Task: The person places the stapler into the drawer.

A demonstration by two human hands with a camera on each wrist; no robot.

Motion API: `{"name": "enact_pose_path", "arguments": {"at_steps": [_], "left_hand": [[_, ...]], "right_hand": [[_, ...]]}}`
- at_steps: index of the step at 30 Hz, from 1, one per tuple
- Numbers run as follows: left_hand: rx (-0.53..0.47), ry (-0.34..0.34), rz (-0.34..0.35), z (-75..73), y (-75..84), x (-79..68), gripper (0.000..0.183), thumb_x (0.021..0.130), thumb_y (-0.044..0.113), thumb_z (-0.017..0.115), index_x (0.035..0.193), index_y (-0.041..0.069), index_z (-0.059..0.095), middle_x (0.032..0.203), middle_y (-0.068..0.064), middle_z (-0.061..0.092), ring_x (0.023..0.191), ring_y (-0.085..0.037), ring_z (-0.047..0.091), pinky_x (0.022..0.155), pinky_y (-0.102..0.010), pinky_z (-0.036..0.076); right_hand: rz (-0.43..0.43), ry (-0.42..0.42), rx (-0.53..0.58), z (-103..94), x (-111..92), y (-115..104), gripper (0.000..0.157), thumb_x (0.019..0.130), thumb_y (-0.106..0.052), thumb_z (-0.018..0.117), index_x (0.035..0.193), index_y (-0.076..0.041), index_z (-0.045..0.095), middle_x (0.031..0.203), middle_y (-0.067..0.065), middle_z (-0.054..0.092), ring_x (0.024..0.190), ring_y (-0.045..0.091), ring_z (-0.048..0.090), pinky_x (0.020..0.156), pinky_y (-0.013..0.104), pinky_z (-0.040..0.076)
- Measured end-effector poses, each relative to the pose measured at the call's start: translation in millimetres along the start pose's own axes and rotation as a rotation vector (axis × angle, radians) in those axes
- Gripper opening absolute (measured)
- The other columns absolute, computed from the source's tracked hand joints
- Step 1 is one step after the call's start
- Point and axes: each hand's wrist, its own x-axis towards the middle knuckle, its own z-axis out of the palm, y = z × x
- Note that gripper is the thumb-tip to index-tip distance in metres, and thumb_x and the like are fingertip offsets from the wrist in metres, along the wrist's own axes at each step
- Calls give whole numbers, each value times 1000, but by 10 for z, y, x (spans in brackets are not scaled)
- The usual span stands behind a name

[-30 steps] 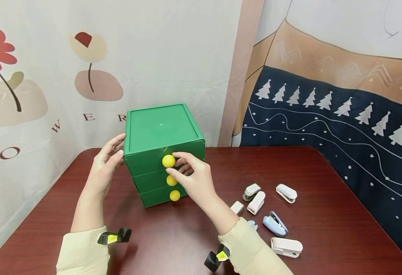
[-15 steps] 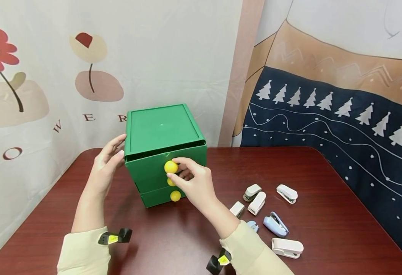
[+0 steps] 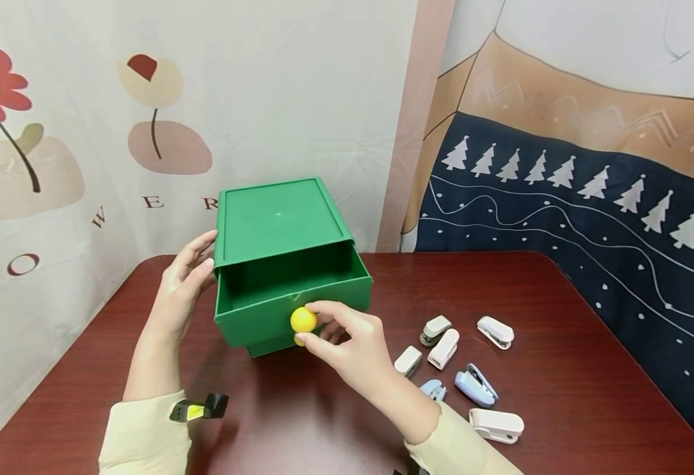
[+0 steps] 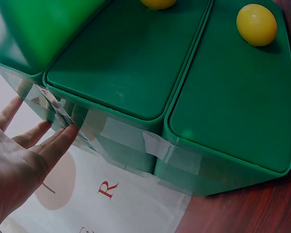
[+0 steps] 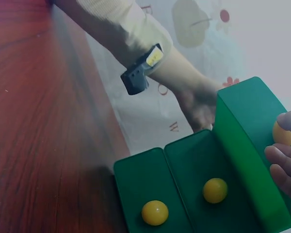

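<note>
Right hand (image 3: 349, 346) on a yellow knob (image 3: 303, 320), left hand (image 3: 179, 280) against a green chest (image 3: 282, 224)

The two hands are apart from each other, both at the same chest. The right one has thumb and fingers pinched on the round knob of the top drawer (image 3: 258, 323), and that drawer stands well out from the chest, its green inside open to view. The left one lies along the left wall, fingers loosely spread and fingertips touching it, near some strips of clear tape (image 4: 121, 130).

The chest stands upright on the dark reddish bench (image 3: 299, 429), its front toward the person. Below, the middle drawer (image 4: 121, 63) and the bottom drawer (image 4: 233, 97) are pushed in, and each has its own lower knob (image 5: 215, 190), round and yellow as well.

Over to the person's right lies a loose scatter: five white staplers (image 3: 444, 349) and two blue staplers (image 3: 475, 388). Two of the white ones lie side by side; I can't tell from here whether they touch. One of the blue ones is partly hidden by the right arm.

The person wears cream sleeves (image 3: 145, 435), with a black strap (image 3: 181, 411) at the left wrist. Behind hang a pale backdrop (image 3: 299, 99) with flowers and letters, and a dark blue one (image 3: 501, 218) with white fir trees.
</note>
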Motion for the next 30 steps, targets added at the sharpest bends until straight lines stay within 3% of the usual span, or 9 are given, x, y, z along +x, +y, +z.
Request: {"name": "enact_pose_path", "arguments": {"at_steps": [13,30], "left_hand": [[-8,-4,0,-8,-34,15,44,100,9,45,144,7,43,139,-3,45,129,-19,39,88,-24,43],[-9,-10,13,-3,-33,12,45,100,9,45,145,6,41,139,-4,45,129,-19,39,88,-23,44]], "right_hand": [[-108,-36,25,-104,-168,-139,42,67,2,84,104,-4,67,84,7,70,60,6,60,58,17,50],[-111,-91,23,-202,-241,-173,44,70,0,84,110,-4,65,90,7,70,67,7,63,62,18,51]]}}
